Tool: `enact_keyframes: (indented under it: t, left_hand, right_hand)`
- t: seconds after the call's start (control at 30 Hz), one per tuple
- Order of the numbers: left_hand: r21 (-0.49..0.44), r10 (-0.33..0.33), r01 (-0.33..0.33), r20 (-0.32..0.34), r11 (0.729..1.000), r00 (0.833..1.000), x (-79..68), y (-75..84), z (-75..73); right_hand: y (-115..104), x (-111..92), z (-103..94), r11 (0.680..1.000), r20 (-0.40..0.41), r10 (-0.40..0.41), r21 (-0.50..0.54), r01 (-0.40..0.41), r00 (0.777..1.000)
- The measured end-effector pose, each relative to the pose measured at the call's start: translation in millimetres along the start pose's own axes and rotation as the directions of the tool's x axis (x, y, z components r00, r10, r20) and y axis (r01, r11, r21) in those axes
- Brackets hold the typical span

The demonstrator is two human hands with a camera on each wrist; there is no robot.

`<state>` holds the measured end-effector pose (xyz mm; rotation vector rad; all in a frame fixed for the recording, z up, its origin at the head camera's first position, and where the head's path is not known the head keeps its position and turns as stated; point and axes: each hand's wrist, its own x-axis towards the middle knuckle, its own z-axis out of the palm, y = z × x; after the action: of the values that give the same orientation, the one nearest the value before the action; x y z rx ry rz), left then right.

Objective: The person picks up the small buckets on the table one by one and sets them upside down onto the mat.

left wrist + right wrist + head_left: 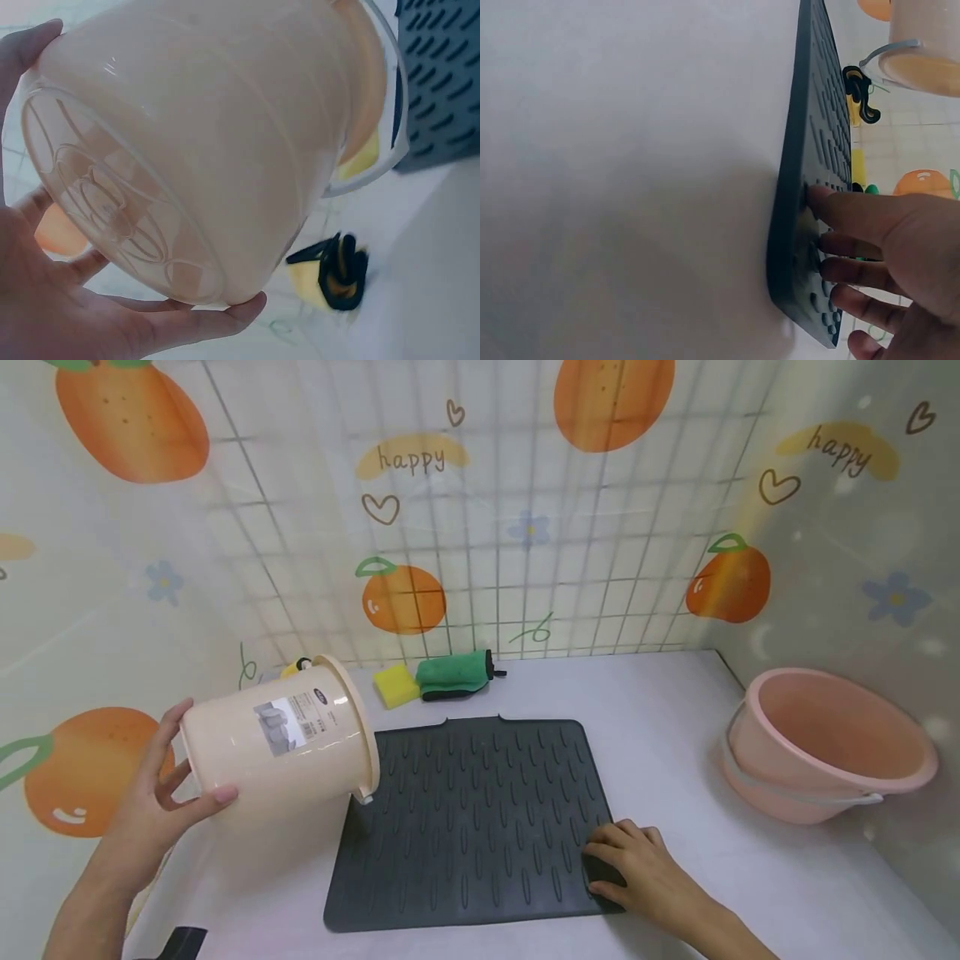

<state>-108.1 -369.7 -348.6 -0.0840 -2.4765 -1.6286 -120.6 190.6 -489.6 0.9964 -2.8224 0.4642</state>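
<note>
In the head view, my left hand (161, 797) holds a cream plastic bucket (247, 752) by its base, fingers and thumb spread round the bottom edge. The bucket is tilted on its side above the table, its rim towards the right and a printed label on its wall. Its pale handle (401, 150) hangs at the rim in the left wrist view. My right hand (645, 872) rests on the near right corner of a dark grey ridged mat (468, 818). Loosely bent, its fingertips touch the mat's surface (814, 150) in the right wrist view.
Behind the mat lie a yellow sponge (396, 685) and a rolled green cloth (453, 677). A yellow-and-black thing (330, 277) stands partly behind the bucket. A pink bucket (795, 777) with a handle stands at the right. Patterned curtain (465, 543) surrounds the white table.
</note>
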Motion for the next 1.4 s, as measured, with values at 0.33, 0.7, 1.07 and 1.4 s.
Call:
enact_keyframes:
  t: [0.33, 0.7, 1.07, 1.4]
  left_hand:
    - [0.348, -0.055, 0.064, -0.036, 0.935, 0.998, 13.3, -3.0, -37.2]
    - [0.400, -0.071, 0.042, 0.058, 0.916, 0.996, 35.3, -5.8, -22.7]
    - [0.406, -0.088, 0.014, 0.164, 0.914, 0.983, 51.1, -1.4, 9.4]
    - [0.517, -0.070, -0.046, 0.202, 0.855, 0.977, 74.9, 19.9, 39.1]
  right_hand:
    - [2.1, -1.1, -2.3, 1.000, 0.011, 0.022, 0.002, -0.022, 1.000]
    - [3.9, -1.4, -1.0, 1.000, -0.003, 0.025, 0.001, -0.025, 1.000]
    - [1.4, 0.4, 5.3, 1.000, -0.031, 0.005, 0.005, -0.005, 1.000]
    - [-0.7, -0.7, 6.9, 1.000, -0.032, 0.021, 0.005, -0.020, 0.999]
